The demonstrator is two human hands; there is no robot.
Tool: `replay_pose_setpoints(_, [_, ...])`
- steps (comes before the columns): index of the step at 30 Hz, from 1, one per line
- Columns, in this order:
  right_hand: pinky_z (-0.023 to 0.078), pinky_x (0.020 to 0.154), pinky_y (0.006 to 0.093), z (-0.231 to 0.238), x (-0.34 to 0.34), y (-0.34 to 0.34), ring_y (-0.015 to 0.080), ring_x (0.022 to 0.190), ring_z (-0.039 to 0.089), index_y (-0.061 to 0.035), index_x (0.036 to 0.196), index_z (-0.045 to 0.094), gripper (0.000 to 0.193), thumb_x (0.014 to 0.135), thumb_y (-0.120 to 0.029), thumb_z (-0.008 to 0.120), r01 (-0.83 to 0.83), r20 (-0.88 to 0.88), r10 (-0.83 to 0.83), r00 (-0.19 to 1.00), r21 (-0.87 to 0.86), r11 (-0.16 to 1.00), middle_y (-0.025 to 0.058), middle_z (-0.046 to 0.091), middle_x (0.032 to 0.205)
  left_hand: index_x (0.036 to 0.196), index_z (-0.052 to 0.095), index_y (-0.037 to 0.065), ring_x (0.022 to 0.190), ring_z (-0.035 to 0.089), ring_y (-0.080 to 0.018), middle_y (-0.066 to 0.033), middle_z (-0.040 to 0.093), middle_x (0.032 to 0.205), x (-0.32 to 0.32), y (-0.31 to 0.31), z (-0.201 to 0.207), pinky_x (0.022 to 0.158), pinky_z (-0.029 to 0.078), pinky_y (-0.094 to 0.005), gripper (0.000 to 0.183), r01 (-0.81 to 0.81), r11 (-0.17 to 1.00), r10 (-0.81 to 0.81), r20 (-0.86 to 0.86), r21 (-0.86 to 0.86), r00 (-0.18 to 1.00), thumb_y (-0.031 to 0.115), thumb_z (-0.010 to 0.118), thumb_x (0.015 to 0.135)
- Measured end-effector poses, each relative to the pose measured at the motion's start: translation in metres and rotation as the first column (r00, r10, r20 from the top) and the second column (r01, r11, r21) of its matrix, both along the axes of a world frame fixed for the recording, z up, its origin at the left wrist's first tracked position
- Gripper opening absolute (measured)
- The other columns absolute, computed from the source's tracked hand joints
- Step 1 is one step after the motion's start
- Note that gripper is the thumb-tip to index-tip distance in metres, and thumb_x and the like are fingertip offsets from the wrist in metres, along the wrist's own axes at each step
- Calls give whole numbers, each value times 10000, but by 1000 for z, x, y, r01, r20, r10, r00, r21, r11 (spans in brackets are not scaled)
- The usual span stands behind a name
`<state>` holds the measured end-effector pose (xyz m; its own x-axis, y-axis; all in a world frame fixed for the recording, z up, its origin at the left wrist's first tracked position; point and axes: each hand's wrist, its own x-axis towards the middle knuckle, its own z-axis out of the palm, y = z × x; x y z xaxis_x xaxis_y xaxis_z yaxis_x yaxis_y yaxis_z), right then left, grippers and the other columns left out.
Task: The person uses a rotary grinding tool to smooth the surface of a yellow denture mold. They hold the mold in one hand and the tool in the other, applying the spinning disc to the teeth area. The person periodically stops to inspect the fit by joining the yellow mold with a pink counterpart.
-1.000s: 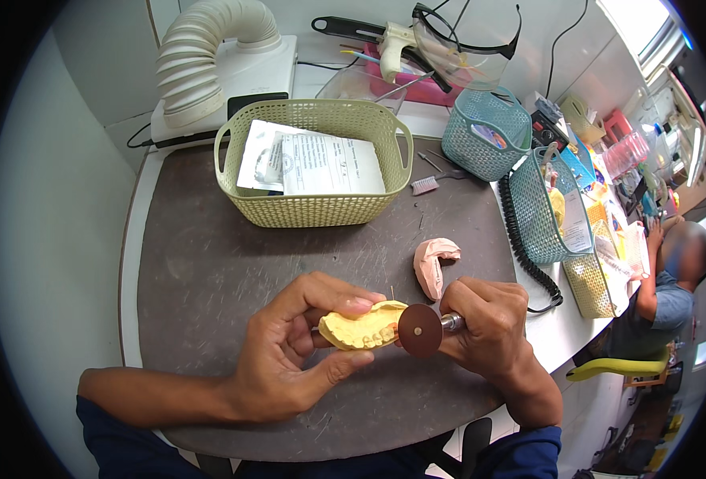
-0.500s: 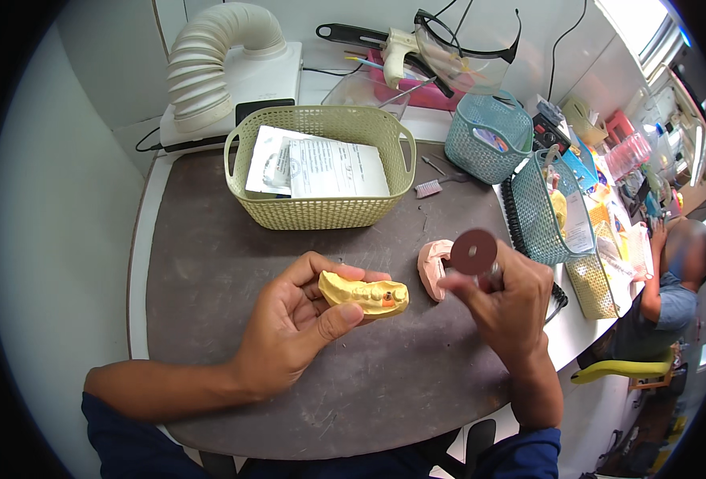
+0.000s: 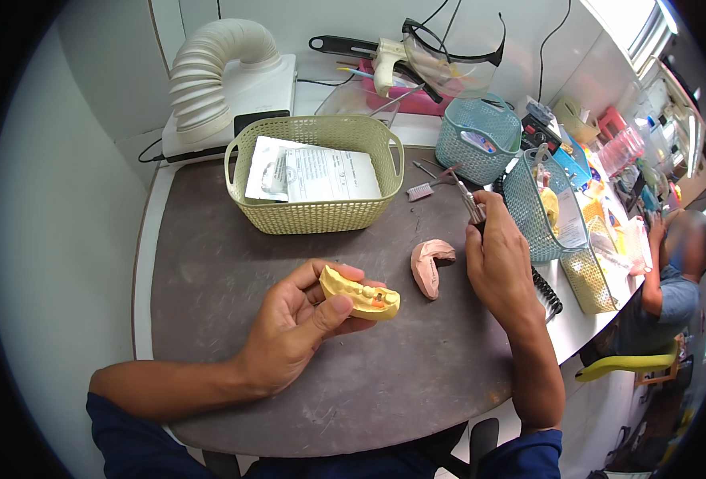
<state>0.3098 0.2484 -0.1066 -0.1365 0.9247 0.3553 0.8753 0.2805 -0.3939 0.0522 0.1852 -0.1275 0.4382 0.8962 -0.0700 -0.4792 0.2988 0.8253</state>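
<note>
My left hand [image 3: 285, 331] holds a yellow plaster dental model [image 3: 345, 291] over the table, thumb in front and fingers behind. A row of teeth runs along its top, with a small orange patch near the right end. My right hand [image 3: 503, 267] is wrapped round a rotary handpiece [image 3: 473, 206], its metal nose pointing up and away to the left. The brown disc at its tip is turned nearly edge-on and hard to make out. Between my hands a pink dental cast [image 3: 425, 271] lies on the table, touched by neither hand.
A green basket [image 3: 313, 219] with papers stands at the back. Blue baskets [image 3: 469, 148] line the right, near a black coiled cord [image 3: 546, 291]. A small brush [image 3: 420, 191] lies behind the cast. A white hose unit [image 3: 201, 88] stands back left; a person [image 3: 672, 275] sits far right.
My right hand has turned and drawn the handpiece away from the yellow model, up and to the right. The disc no longer faces me. My left hand keeps its hold, with the model slightly tilted.
</note>
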Motion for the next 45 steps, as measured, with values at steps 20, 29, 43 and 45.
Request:
replay_pose_setpoints(20, [502, 815, 391, -15, 0, 29, 282, 979, 608, -76, 1161, 631, 311, 863, -161, 664, -10, 246, -14, 969, 96, 995, 104, 628, 1024, 1339, 406, 25, 1213, 568, -281, -169, 569, 1259, 1, 3, 3, 1028, 495, -390, 432, -51, 997, 49, -25, -60, 998, 239, 550, 992])
replay_pose_setpoints(29, [508, 801, 377, 22, -7, -17, 286, 965, 608, -34, 1238, 572, 599, 765, -342, 772, -193, 170, 220, 961, -161, 968, 125, 609, 1039, 1453, 291, 7, 1246, 535, -323, -172, 523, 1308, -3, 5, 7, 1001, 508, -417, 539, -54, 997, 50, -68, -55, 996, 244, 497, 1014])
replay_pose_setpoints(43, [493, 963, 341, 5, -25, -30, 198, 1138, 584, -14, 1340, 448, 900, 626, -297, 918, -538, -684, 246, 687, -252, 805, 125, 583, 1225, 1439, 312, -28, 1146, 590, -206, -161, 586, 1223, -1, 2, 5, 1019, 475, -348, 575, 76, 997, -69, -168, 34, 983, 181, 583, 976])
replay_pose_setpoints(45, [461, 1006, 347, 3, -26, -32, 192, 1181, 558, -33, 1350, 412, 943, 606, -297, 929, -574, -754, 199, 625, -272, 772, 120, 563, 1261, 1416, 345, -34, 1128, 600, -198, -155, 604, 1192, -1, 2, 8, 1016, 469, -327, 568, 107, 993, -99, -153, 46, 983, 192, 606, 966])
